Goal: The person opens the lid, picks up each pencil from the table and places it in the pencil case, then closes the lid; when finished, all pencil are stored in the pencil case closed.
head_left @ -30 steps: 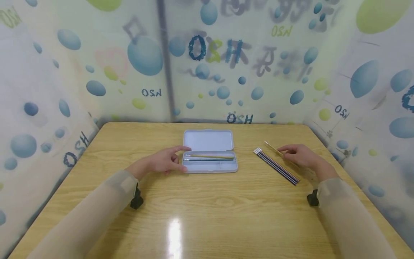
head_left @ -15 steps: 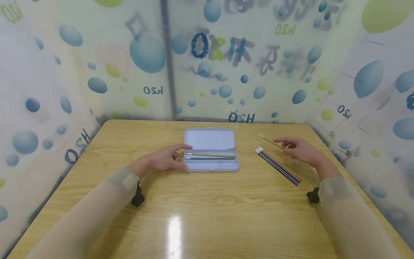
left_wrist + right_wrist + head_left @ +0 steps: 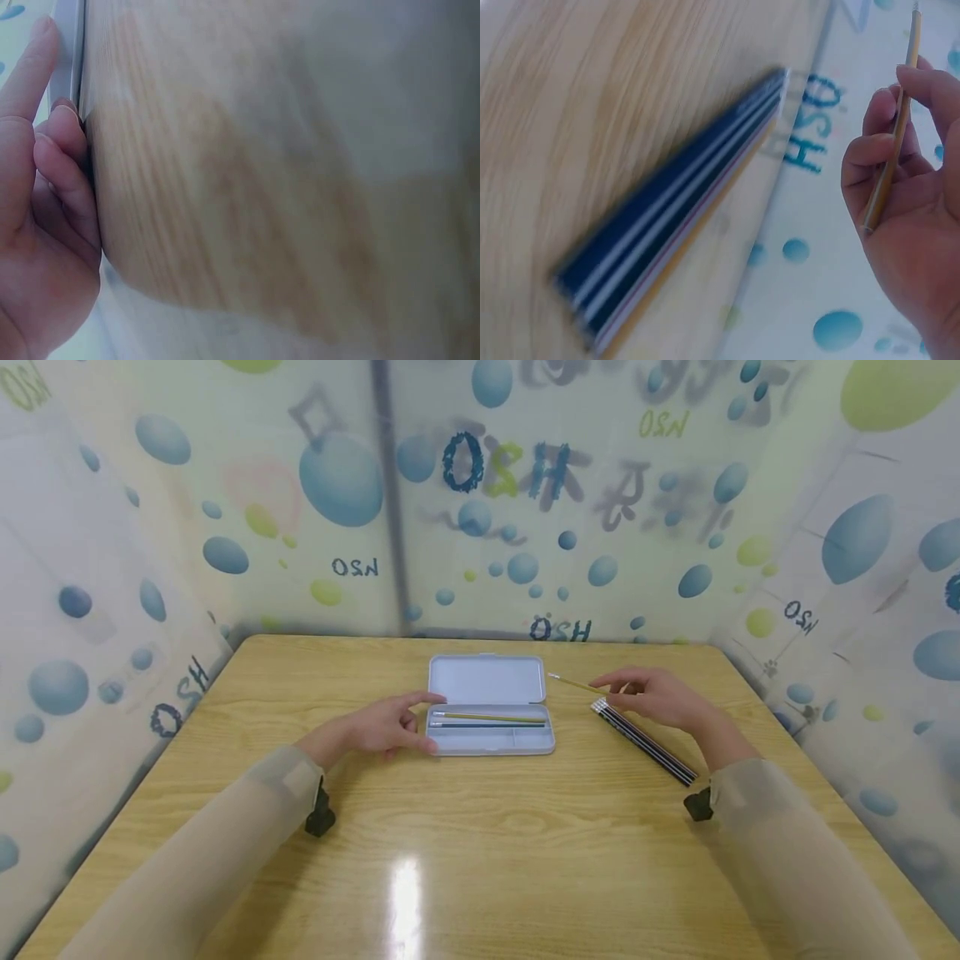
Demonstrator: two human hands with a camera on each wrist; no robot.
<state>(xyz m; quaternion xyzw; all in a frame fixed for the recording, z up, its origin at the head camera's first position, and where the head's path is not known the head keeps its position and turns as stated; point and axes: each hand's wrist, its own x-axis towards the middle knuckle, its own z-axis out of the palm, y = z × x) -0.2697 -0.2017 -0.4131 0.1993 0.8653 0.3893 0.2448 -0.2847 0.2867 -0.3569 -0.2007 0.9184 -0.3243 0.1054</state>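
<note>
A pale blue pencil case (image 3: pixel 472 752) lies open, its lid (image 3: pixel 486 680) folded back; a yellow pencil (image 3: pixel 487 718) and a dark green one (image 3: pixel 495 725) are inside its rear compartment. My left hand (image 3: pixel 375 725) rests its thumb and straight index finger at the case's left end; in the left wrist view the other fingers of this hand (image 3: pixel 45 195) are bent. My right hand (image 3: pixel 660 697) pinches another yellow pencil (image 3: pixel 577 683), eraser end toward the case, above the rear of a striped pencil bundle (image 3: pixel 651 747). The right wrist view shows that pencil (image 3: pixel 902 124) lying across the bent fingers.
The wooden table (image 3: pixel 495 860) extends in front of the case. Patterned fabric walls (image 3: pixel 480 602) stand along its back and sides. In the right wrist view the bundle (image 3: pixel 682 202) lies slanted on the tabletop, with a yellow pencil at its edge.
My right hand has lifted the yellow pencil and moved left with it, from the bundle's right side to above its rear end. The left hand has stayed at the case.
</note>
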